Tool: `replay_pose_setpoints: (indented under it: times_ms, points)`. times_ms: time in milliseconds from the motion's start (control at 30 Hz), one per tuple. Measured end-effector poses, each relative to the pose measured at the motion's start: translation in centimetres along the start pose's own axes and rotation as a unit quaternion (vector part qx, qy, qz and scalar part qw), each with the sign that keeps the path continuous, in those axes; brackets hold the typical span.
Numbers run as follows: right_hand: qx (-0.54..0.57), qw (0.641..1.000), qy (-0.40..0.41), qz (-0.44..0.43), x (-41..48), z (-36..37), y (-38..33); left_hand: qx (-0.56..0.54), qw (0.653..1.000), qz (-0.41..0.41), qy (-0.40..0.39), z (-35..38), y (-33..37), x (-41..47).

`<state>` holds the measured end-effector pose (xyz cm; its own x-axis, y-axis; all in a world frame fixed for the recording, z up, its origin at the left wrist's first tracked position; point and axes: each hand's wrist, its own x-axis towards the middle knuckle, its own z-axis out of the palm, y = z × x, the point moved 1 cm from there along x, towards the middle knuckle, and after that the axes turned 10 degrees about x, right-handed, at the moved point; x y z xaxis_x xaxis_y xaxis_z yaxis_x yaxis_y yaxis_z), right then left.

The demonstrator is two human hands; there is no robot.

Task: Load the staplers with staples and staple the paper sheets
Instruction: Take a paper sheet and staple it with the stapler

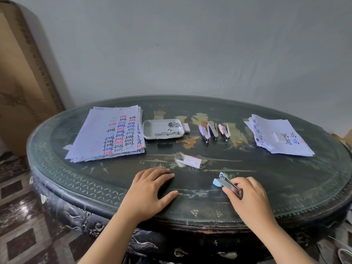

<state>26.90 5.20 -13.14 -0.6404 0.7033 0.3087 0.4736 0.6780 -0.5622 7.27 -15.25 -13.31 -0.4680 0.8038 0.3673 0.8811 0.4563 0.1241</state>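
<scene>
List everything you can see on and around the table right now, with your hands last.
table: one, dark, oval, painted top
paper stack: one, white with red, blue, black writing, far left
paper pile: one, white, far right
small box: one, pale, on the right pile
tray: one, white, holding loose staple strips, centre back
staplers in a row: three, purple, grey, pink, right of tray
staple box: one, pink-white, open, centre
blue stapler: one, near edge
left hand: flat on table, empty
right hand: grip on blue stapler

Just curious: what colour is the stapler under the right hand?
Light blue with bare metal, seen in the head view: stapler, right hand.
</scene>
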Motion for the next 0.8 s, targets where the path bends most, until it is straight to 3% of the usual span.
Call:
replay_pose_setpoints:
  times_ms: [167, 233, 333, 467, 533, 633, 800]
  points:
    - [-0.085, 0.995, -0.001, 0.044, 0.2, -0.3, -0.7, 0.016, 1.0, 0.013, -0.014, 0.0, 0.1, -0.2]
    - [-0.062, 0.997, 0.039, 0.028, 0.8, 0.0, -2.6, -0.058, 0.998, -0.012, -0.01, -0.1, -0.2, 0.0]
    - [0.051, 0.999, -0.016, -0.011, 3.0, 2.1, -8.2, -0.218, 0.962, -0.151, 0.057, -2.0, -1.5, 0.6]
    - [0.117, 0.981, -0.153, -0.021, 7.4, 7.2, -16.0, -0.235, 0.885, -0.374, 0.145, -5.9, -6.8, 1.9]
    - [0.13, 0.973, -0.19, -0.026, 9.6, 10.0, -19.4, -0.199, 0.863, -0.435, 0.162, -7.2, -11.0, 2.4]
    - [0.143, 0.965, -0.218, 0.001, 13.0, 14.0, -23.4, -0.134, 0.853, -0.487, 0.128, -7.5, -17.9, 3.3]
    - [0.123, 0.956, -0.248, 0.098, 17.1, 18.6, -25.8, -0.104, 0.856, -0.506, -0.019, -7.1, -23.6, 5.5]
